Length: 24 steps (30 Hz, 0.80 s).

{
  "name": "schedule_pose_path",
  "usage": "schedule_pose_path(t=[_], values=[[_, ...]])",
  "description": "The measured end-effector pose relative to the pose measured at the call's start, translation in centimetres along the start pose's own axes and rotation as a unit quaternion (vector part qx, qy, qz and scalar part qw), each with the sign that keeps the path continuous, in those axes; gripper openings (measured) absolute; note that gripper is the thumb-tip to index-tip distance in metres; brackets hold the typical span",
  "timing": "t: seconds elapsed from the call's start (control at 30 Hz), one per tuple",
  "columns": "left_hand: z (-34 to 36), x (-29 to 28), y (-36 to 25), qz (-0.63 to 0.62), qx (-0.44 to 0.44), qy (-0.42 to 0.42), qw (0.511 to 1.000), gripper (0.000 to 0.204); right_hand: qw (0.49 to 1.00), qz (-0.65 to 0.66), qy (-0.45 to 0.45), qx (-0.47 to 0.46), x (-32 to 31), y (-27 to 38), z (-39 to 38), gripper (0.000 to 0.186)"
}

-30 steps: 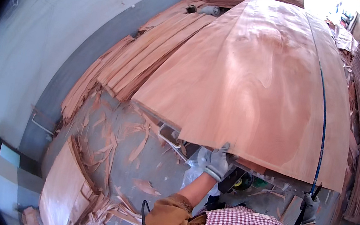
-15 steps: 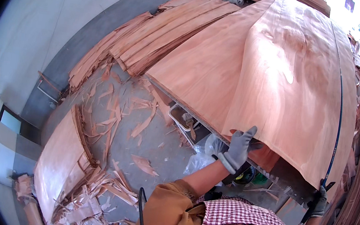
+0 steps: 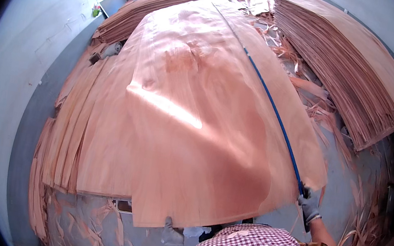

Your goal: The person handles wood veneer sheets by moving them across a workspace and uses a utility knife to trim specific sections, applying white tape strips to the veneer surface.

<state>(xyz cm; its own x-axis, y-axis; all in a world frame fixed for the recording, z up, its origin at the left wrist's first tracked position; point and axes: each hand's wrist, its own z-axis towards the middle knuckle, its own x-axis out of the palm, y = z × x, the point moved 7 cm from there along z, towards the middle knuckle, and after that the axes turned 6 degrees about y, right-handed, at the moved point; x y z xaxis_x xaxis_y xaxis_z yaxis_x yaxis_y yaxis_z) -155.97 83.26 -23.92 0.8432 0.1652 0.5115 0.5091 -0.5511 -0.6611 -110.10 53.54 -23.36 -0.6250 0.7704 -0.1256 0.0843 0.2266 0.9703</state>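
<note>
A large, thin reddish wood veneer sheet (image 3: 190,172) spreads out in front of me, its surface rippled and lit by a bright streak. My left hand (image 3: 173,236), in a grey glove, pinches the sheet's near edge close to its left corner, with a fingertip showing on top. On the right, my gloved right hand (image 3: 310,205) is closed around the handle end of a long, thin blue rod (image 3: 278,115). The rod runs lengthwise over the veneer toward the far end. Part of the near edge passes in front of my checked apron.
Layered veneer strips (image 3: 71,140) lie along the left side. A tall veneer stack (image 3: 345,68) stands at the right, and another stack (image 3: 147,10) at the far left. Torn scraps (image 3: 359,221) litter the grey floor. A pale wall (image 3: 20,58) rises on the left.
My view has swung to the right and up. The sheet's near edge, held by my left hand, now lies flatter and further left. My right hand has kept hold of the rod.
</note>
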Motion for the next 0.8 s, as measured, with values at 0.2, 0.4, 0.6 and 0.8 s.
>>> schedule_pose_path(t=[0.2,0.4,0.6,0.8], values=[[0.2,-2.9,-1.4,0.046,0.038,0.028,0.998,0.035,1.0,-0.02,0.0,-0.007,1.8,0.4,-2.1,0.029],[2.4,4.9,-0.8,0.063,0.106,0.111,0.986,0.036,0.988,-0.131,-0.013,-0.078,1.6,2.1,4.2,0.018],[6.1,2.5,0.9,0.367,0.26,0.155,0.88,0.042,0.955,-0.264,-0.082,-0.11,0.9,2.0,8.4,0.021],[0.8,-2.9,-1.8,0.066,0.028,0.101,0.992,0.04,0.948,-0.277,-0.1,-0.124,1.5,-1.5,-3.0,0.022]])
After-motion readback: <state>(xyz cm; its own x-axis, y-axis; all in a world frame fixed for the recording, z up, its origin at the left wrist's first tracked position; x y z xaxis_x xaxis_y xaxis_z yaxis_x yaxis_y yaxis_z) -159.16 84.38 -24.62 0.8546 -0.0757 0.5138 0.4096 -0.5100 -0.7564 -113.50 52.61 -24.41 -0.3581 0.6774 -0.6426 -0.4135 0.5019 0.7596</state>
